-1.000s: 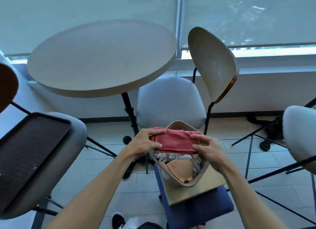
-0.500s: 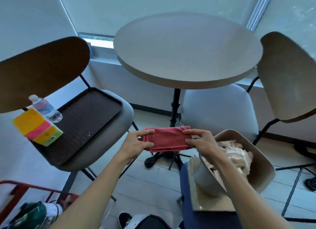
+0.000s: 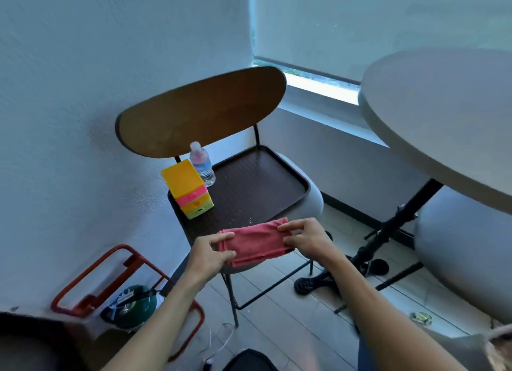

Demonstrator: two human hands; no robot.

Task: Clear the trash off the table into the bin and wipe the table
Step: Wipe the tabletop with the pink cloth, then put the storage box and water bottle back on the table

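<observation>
Both forearms reach forward; the left hand (image 3: 208, 255) and right hand (image 3: 306, 239) each pinch one end of a folded red cloth (image 3: 256, 240), stretched flat in the air over the front edge of a dark brown tray (image 3: 266, 182) on a chair seat.

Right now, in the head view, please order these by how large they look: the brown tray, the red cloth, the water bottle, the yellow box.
1. brown tray
2. red cloth, though it is nearer the camera
3. yellow box
4. water bottle
</observation>
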